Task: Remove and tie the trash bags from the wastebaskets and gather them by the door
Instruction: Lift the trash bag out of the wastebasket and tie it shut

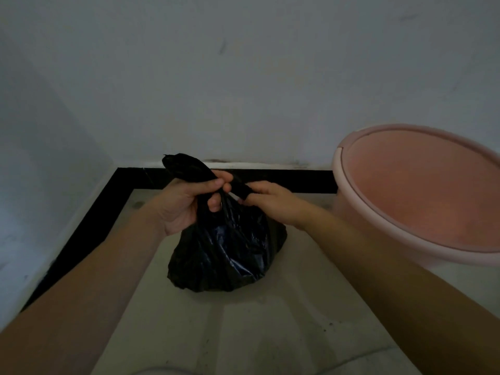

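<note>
Nearest the camera: left forearm (89, 288) and right forearm (392, 280), both bare, reaching in from the bottom corners and converging toward the centre. At the bottom edge, a pale curved shape, too cropped to identify.

Underfoot: floor (270, 334) of pale tile, streaked and spotted with dark specks.

Centre of view: black trash bag (224, 255), out of the basket, resting on the floor. Glossy, crumpled, bulging at the base, gathered narrow at the top.

Left hand (184, 207): grip clamped on the twisted neck (180, 165) of the trash bag, fingers and thumb curled round it. Neck end protruding up and to the left above the fist.

Right hand (270, 203): just beside the left, back of the hand upward. Grip closed on a second strand of the trash bag, black plastic wound over the tip of one finger. Remaining fingers partly hidden; exact lie cannot be told.

To the right, near the bag but apart from it: pink wastebasket (422, 196), round, mouth turned toward the camera, bare pink interior on show, pale rim cut off by the frame edge.

Beyond the hands: black border (297, 181) edging the floor along the back and the left side, meeting in a corner.

Farthest: white wall (243, 77), dim, with faint scuffs and dark staining at the foot.
</note>
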Demonstrator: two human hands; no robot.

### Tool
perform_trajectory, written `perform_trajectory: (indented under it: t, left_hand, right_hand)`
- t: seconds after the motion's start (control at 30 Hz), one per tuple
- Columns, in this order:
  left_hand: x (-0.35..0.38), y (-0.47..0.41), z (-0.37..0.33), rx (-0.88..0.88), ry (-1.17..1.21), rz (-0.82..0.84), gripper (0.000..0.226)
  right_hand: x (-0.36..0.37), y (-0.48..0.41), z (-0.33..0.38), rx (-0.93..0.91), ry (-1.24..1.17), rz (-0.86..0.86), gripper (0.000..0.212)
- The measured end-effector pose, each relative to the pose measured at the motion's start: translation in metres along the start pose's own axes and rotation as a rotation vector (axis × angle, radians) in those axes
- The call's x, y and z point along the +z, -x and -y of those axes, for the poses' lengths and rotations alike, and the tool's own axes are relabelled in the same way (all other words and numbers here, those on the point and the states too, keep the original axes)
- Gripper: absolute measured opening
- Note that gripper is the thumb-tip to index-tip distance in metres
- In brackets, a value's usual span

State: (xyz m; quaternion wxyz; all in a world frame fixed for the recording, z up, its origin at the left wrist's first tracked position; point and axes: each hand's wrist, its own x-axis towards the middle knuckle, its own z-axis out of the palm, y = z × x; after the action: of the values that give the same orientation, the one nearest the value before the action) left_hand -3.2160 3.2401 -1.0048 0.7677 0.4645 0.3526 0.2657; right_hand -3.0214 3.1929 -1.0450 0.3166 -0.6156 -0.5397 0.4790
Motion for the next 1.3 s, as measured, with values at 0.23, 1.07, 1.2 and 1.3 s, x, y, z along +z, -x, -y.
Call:
perform_trajectory:
  t: [0.23,1.07,1.2,1.3]
  left_hand:
    - [0.011,-0.018,0.013,0.047,-0.177,-0.392,0.021]
    - [0.007,-0.012,0.012,0.178,0.600,-0.444,0.009]
    - [0.010,-0.010,0.011,0.176,0.565,-0.428,0.010]
    - [0.012,-0.009,0.010,0.178,0.525,-0.420,0.010]
  right_hand:
    - [0.004,0.011,-0.012,-0.027,-0.054,-0.089,0.029]
    - [0.019,0.029,-0.020,0.224,-0.243,0.262,0.063]
    - [0.020,0.030,-0.019,0.187,-0.173,0.163,0.040]
    - [0.024,0.027,-0.019,0.178,-0.279,0.129,0.038]
